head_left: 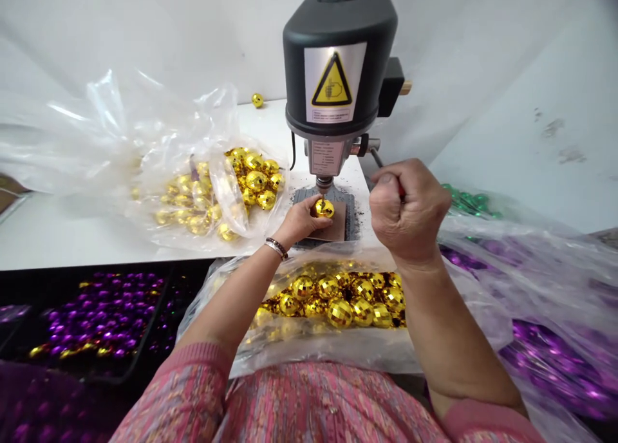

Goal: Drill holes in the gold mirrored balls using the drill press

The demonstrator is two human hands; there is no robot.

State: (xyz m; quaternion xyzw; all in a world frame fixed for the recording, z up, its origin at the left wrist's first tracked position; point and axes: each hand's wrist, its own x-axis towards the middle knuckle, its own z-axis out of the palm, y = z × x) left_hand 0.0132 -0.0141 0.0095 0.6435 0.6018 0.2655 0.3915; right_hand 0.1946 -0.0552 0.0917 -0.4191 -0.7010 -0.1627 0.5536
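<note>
The two hands are apart: the left hand (300, 221) pinches a bumpy shiny gold ball (323, 208) under the black drill (338, 76), and the right hand (410, 211) grips a thin lever (378, 161).

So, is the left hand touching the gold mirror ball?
Touching: the head view shows the left hand holding the gold mirror ball from below.

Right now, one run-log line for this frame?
left hand: gold mirror ball, under bench drill chuck | right hand: fist on drill lever
</note>
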